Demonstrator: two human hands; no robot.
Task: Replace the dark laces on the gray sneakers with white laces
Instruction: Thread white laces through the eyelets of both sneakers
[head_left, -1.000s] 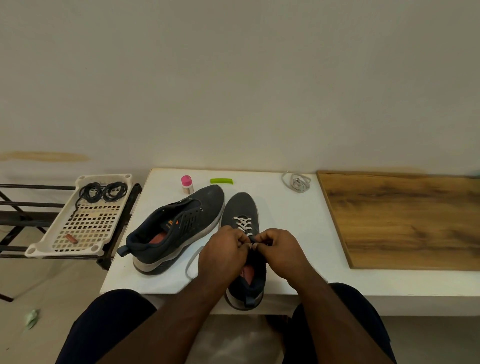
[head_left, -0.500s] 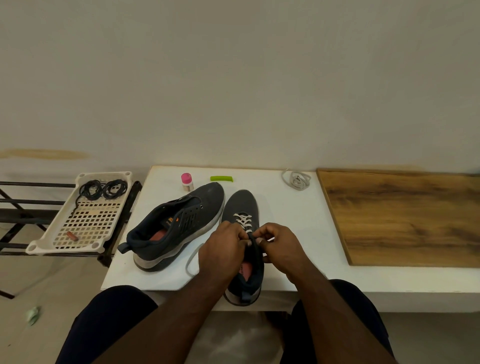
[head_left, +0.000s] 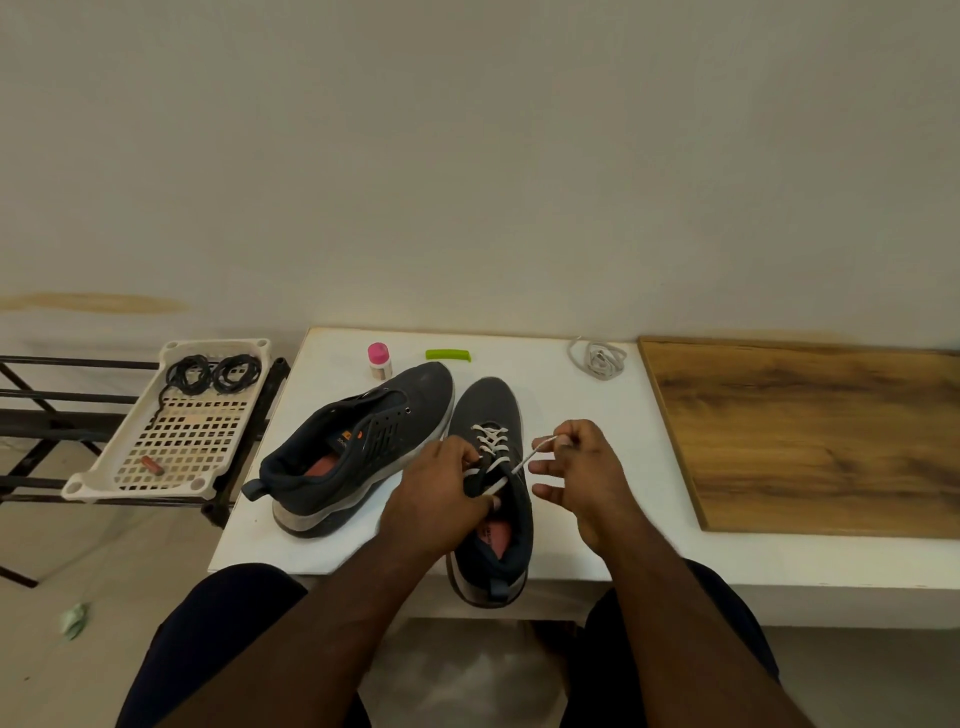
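Observation:
Two dark gray sneakers sit on the white table (head_left: 550, 395). The right sneaker (head_left: 491, 410) points away from me and carries a white lace (head_left: 491, 441) crossed through its upper eyelets. My left hand (head_left: 441, 499) grips that sneaker's left eyelet flap and tongue. My right hand (head_left: 579, 475) pinches the free end of the white lace between thumb and forefinger, pulled out to the right of the shoe. The left sneaker (head_left: 358, 441) lies tilted beside it with no lace. A second white lace (head_left: 597, 358) lies coiled at the table's back.
A white perforated tray (head_left: 171, 447) on a black rack at left holds two coiled dark laces (head_left: 213, 371). A pink-capped bottle (head_left: 379, 359) and a green clip (head_left: 448, 355) stand behind the shoes. A wooden board (head_left: 810, 436) covers the right side.
My right hand has drawn away from the shoe to the right, pulling the white lace end out through an eyelet. My left hand has stayed on the shoe.

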